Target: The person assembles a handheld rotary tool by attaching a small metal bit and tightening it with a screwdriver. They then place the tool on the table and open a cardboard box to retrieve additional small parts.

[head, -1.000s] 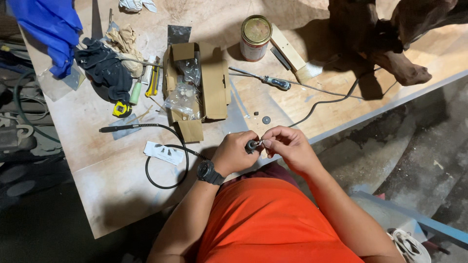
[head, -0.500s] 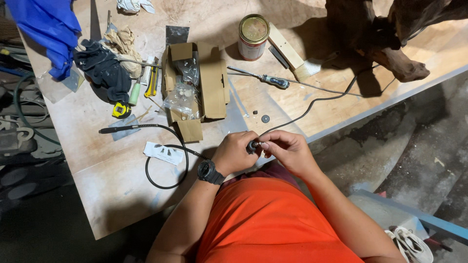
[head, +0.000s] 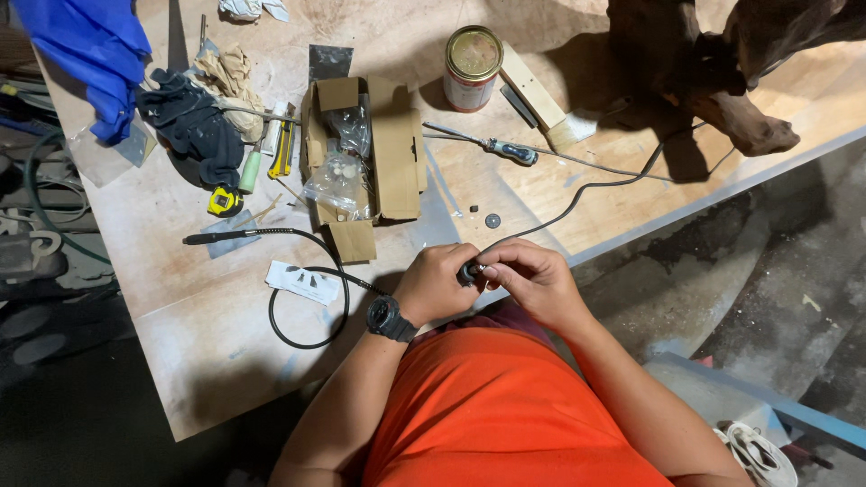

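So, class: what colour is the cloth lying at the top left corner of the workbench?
Bright blue; the cloth shows best in the head view, draped over the workbench corner.

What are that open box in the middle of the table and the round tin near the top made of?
The open box looks like plain brown cardboard: matte, with folded flaps and creased edges. The round tin seems to be metal: its gold-toned lid shines and has a raised rim, and a label wraps its side. The table under them appears to be bare plywood, pale, with scuffs and stains.
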